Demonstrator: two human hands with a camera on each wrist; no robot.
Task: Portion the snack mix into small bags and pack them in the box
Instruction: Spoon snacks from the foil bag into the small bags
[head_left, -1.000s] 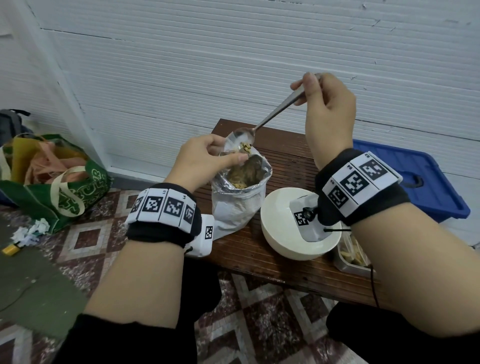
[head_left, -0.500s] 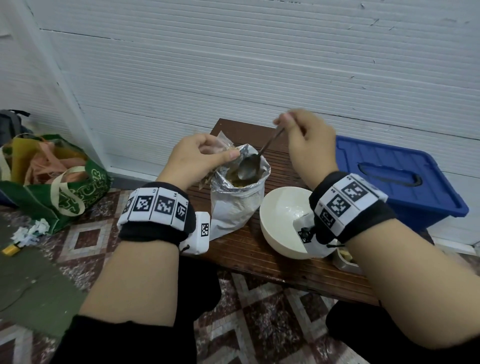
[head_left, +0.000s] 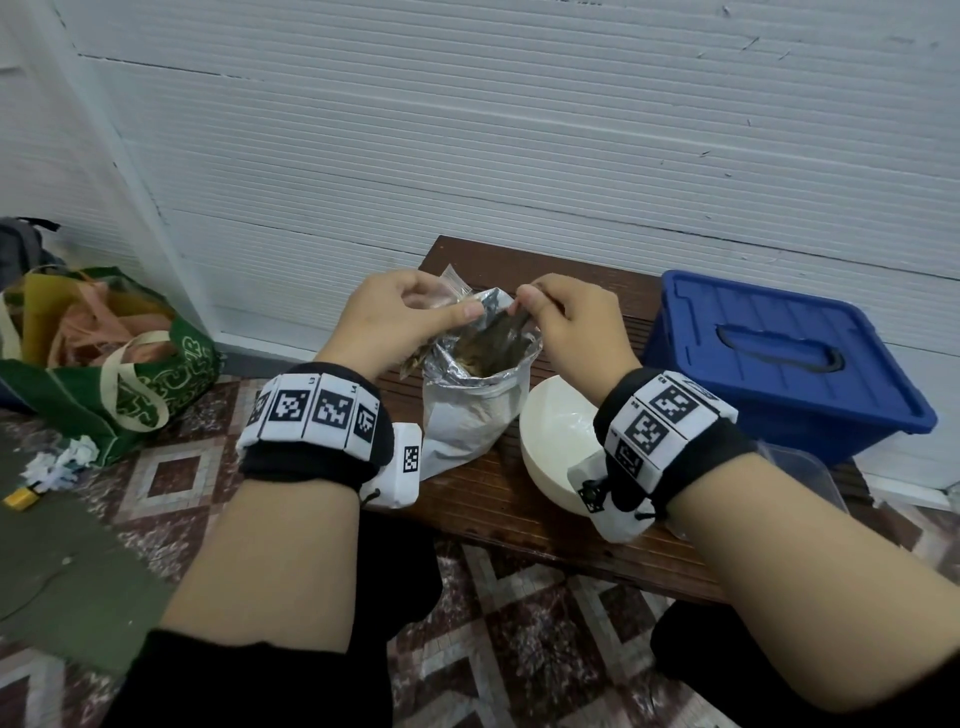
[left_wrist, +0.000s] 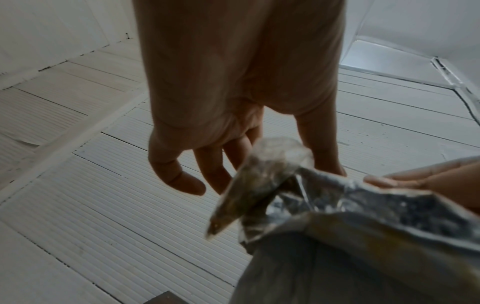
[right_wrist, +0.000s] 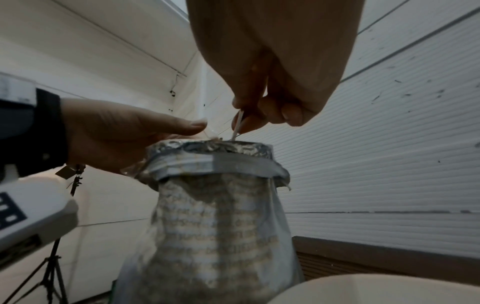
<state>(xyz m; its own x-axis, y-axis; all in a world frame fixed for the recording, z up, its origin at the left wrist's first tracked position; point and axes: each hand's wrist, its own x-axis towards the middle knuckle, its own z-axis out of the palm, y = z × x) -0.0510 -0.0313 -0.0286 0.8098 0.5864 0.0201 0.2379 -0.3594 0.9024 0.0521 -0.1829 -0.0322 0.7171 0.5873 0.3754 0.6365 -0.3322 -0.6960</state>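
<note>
two hands (head_left: 400, 322) (head_left: 566, 325) at work over foil snack bag (head_left: 470, 410): left pinching small clear bag (head_left: 453, 285) at rim's 9 o'clock, right clenched on spoon handle (right_wrist: 237, 127). thin, slippery film; best gripped at opening edge.

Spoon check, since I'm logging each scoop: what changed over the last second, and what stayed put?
The right hand came down from its raised position, lowering the spoon into the foil snack bag; its bowl is now hidden inside. The left hand kept holding the small clear bag at the foil bag's mouth. The white bowl and blue box stayed put.
</note>
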